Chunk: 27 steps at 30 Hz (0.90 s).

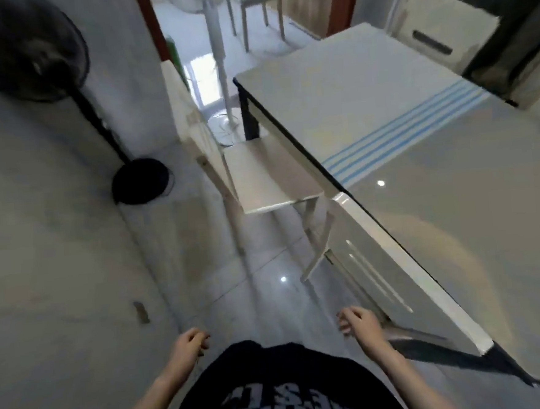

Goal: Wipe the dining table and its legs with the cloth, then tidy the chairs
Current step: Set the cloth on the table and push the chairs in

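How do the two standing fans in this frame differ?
The black fan stands close by on the left against the wall, with a dark pole and a round black base on the floor. The white fan stands farther off past the dining table, with a pale pole and white base; its head is cut off by the top edge. Both are pedestal fans standing upright on the tiled floor.

Dining table fills the right side, one chair tucked at its left edge, floor fan further left by the wall, another chair far behind the table.
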{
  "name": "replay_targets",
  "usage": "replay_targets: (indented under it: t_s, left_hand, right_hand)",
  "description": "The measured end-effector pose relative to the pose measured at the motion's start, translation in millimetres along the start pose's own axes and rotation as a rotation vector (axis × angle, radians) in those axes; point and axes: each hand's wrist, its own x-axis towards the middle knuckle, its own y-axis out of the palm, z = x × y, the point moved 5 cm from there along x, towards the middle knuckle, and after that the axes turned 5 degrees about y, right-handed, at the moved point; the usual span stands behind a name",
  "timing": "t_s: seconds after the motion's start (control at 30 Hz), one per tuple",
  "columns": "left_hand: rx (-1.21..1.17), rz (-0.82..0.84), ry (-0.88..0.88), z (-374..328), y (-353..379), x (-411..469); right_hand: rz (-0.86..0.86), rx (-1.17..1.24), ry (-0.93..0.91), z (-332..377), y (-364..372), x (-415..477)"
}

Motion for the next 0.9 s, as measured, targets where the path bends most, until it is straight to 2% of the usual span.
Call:
replay_targets:
  t_s: [0.1, 0.3, 0.5, 0.63, 0.9]
  left_hand:
    - [-0.163, -0.142, -0.103, 50.7, -13.6, -30.2]
    - [-0.422, -0.348, -0.313, 119.5, -23.3, -70.3]
    - [-0.506, -0.373, -0.457, 159.5, -47.5, -65.5]
    - [-0.539, -0.375, -0.459, 144.4, -84.4, -26.0]
    - [-0.531, -0.381, -0.271, 29.4, -199.6, 81.6]
  right_hand:
    - [0.121, -0.023, 0.031, 16.6, 26.1, 15.5]
    - [0.329, -0.165, -0.027, 66.9, 104.6, 27.9]
    - [0.438, -0.268, -0.059, 121.7, 181.3, 45.2]
    - [0.382, -0.29, -0.026, 150.7, 205.5, 70.2]
    - [0.235, -0.271, 0.001, 214.4, 230.5, 112.3]
